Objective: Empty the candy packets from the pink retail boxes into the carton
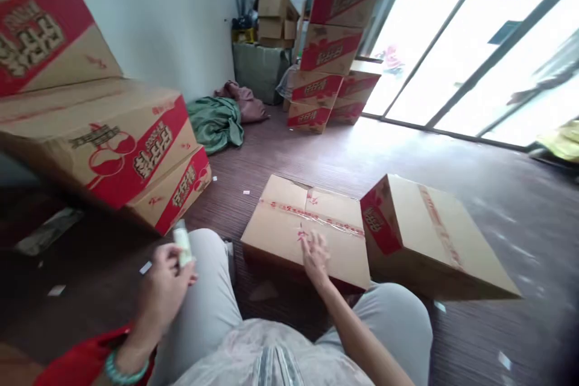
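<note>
My left hand (pixel 165 280) is closed around a small pale yellow-green strip (pixel 183 243), raised beside my left knee. Its exact kind is too blurred to make out. A teal bead bracelet circles that wrist. My right hand (pixel 315 253) lies on top of a brown cardboard box (pixel 275 226) in front of my knees, fingers spread and holding nothing. Red-printed tape runs across the middle of this box's closed top. Close to its right side is a second taped carton (pixel 447 211), tilted in view, with a red printed panel.
Large red-printed cartons (pixel 113 145) are stacked at my left. Farther back rise another carton stack (pixel 332 42), green cloth (pixel 217 122) and a grey-green bale (pixel 261 69). Glass doors (pixel 434 42) line the right. Small paper scraps (pixel 56 291) dot the dark floor.
</note>
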Available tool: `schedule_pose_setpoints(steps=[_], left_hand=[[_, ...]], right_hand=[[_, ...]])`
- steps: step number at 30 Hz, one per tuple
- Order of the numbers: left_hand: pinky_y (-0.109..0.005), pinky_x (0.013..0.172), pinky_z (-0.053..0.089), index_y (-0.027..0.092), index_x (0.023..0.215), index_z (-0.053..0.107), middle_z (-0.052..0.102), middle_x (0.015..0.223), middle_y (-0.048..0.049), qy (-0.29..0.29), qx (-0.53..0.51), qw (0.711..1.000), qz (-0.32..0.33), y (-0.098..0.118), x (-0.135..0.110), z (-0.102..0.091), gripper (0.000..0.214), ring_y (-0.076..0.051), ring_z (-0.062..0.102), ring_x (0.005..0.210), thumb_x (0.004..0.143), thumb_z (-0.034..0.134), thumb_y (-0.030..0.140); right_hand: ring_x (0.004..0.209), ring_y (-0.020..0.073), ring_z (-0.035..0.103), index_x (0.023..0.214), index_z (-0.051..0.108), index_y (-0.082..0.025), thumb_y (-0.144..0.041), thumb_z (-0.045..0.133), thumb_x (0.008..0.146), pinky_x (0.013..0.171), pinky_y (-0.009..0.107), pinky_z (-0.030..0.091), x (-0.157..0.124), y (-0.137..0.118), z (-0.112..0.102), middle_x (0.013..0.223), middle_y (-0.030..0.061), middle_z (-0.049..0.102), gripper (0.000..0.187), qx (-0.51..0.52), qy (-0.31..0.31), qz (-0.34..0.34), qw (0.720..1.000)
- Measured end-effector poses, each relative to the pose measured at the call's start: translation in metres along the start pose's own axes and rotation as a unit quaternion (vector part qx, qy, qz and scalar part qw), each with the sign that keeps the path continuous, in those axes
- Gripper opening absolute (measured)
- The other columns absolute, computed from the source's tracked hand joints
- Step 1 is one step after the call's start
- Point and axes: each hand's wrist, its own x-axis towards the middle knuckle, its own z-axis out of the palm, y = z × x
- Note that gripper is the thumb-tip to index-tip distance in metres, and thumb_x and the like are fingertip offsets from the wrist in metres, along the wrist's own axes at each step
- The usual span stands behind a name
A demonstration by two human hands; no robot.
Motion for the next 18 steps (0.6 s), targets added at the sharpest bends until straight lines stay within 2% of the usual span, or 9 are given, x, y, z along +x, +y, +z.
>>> schedule_pose_setpoints(steps=[2,5,7,8,10,12,15,16,18], left_hand=[[-0.025,0.050,0.051,0.025,0.097,0.042,0.065,0.072,0.0032,-0.120,0.023,0.992,0.041,0.035,0.003,0.049,0.025,-0.017,0.065,0.053,0.078,0.058,0.025],[-0.023,0.056,0.047,0.024,0.091,0.043,0.065,0.072,0.0016,-0.264,0.097,0.954,0.101,0.068,0.003,0.122,0.014,-0.015,0.065,0.059,0.081,0.049,0.015],[-0.023,0.060,0.045,0.024,0.089,0.044,0.066,0.074,0.0006,-0.313,0.104,0.935,0.130,0.078,0.009,0.161,0.010,-0.015,0.066,0.065,0.084,0.048,0.016],[-0.023,0.062,0.045,0.024,0.088,0.045,0.066,0.074,0.0007,-0.334,0.095,0.928,0.134,0.081,0.014,0.176,0.008,-0.015,0.066,0.067,0.085,0.050,0.018],[-0.024,0.066,0.046,0.024,0.092,0.046,0.068,0.077,0.0009,-0.359,0.072,0.923,0.122,0.083,0.031,0.197,0.011,-0.015,0.067,0.071,0.085,0.054,0.023],[-0.025,0.074,0.047,0.022,0.102,0.050,0.071,0.090,-0.0025,-0.331,0.086,0.934,0.101,0.079,0.055,0.208,0.020,-0.017,0.068,0.082,0.084,0.057,0.028],[-0.031,0.096,0.042,0.014,0.118,0.051,0.063,0.119,-0.0145,-0.223,0.222,0.948,0.052,0.062,0.091,0.216,0.039,-0.024,0.059,0.113,0.085,0.057,0.034],[-0.033,0.100,0.039,0.011,0.120,0.052,0.060,0.124,-0.0178,-0.208,0.268,0.940,0.028,0.054,0.101,0.218,0.044,-0.027,0.055,0.120,0.084,0.058,0.036],[-0.038,0.103,0.037,0.006,0.120,0.055,0.056,0.126,-0.0218,-0.213,0.324,0.922,-0.017,0.041,0.114,0.222,0.053,-0.033,0.050,0.123,0.080,0.061,0.040]], right_hand=[[0.137,0.0261,0.037,0.133,0.054,-0.019,-0.063,0.036,0.090,0.114,0.043,0.028,-0.017,-0.035,0.000,0.143,0.0135,0.048,0.064,0.143,-0.121,-0.057,0.981],[0.114,0.0228,0.057,0.113,0.064,-0.021,-0.064,0.047,0.086,0.100,0.036,0.043,-0.025,-0.069,0.001,0.119,0.0086,0.064,0.053,0.311,-0.250,-0.057,0.915],[0.081,0.0177,0.062,0.089,0.064,-0.019,-0.062,0.056,0.082,0.077,0.030,0.049,-0.012,-0.075,0.003,0.086,0.0035,0.067,0.045,0.376,-0.270,-0.022,0.886],[0.067,0.0146,0.057,0.080,0.060,-0.019,-0.062,0.059,0.080,0.065,0.027,0.047,0.000,-0.074,0.004,0.073,0.0004,0.062,0.043,0.396,-0.258,-0.001,0.881],[0.054,0.0115,0.048,0.075,0.054,-0.019,-0.062,0.063,0.075,0.053,0.024,0.040,0.031,-0.070,0.005,0.062,-0.0029,0.054,0.044,0.401,-0.212,0.025,0.891],[0.055,0.0121,0.049,0.080,0.055,-0.018,-0.063,0.058,0.078,0.053,0.024,0.038,0.070,-0.069,0.002,0.064,-0.0017,0.055,0.045,0.342,-0.181,0.007,0.922],[0.057,0.0130,0.049,0.092,0.058,-0.019,-0.056,0.042,0.090,0.057,0.025,0.036,0.127,-0.082,-0.001,0.063,-0.0009,0.056,0.040,0.101,-0.202,-0.107,0.968],[0.055,0.0129,0.048,0.098,0.058,-0.020,-0.051,0.037,0.094,0.057,0.025,0.034,0.143,-0.090,0.000,0.062,-0.0016,0.055,0.037,0.004,-0.218,-0.152,0.964],[0.055,0.0132,0.047,0.108,0.058,-0.023,-0.043,0.033,0.098,0.057,0.025,0.029,0.170,-0.110,0.008,0.064,-0.0013,0.057,0.033,-0.163,-0.252,-0.241,0.923]])
